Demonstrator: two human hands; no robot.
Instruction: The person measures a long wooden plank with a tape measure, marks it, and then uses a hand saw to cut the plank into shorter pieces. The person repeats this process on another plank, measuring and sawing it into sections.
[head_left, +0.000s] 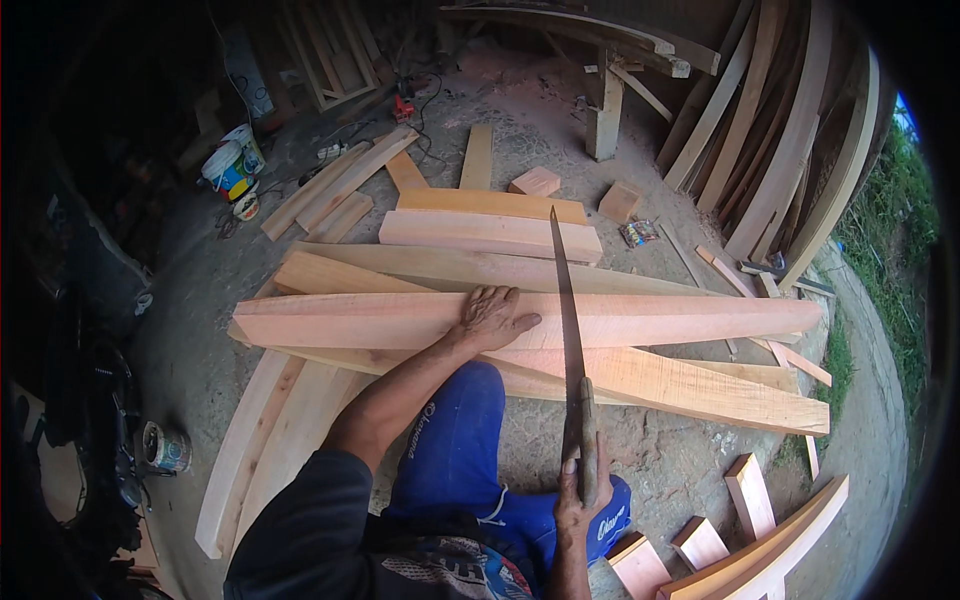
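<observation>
In a dim workshop (510, 95), left fingers (490, 297), tips unclear, splay over a plank (650, 318); right fingers (602, 468) clasp a saw (573, 345).

We look down and forward from the wearer's head, through the left of two wide fisheye cameras worn side by side. Close below us are the black short-sleeved shirt (310, 530) and bright blue trousers (455, 430); the bare left hand (493, 316) and bare right hand (582, 484) are near, the long pale-pink wooden beam (350, 318) crossing mid-frame. Farther off, our upright view takes in grey floor (200, 300) and, at right, green grass (890, 280), straight edges bending toward the rim.
</observation>
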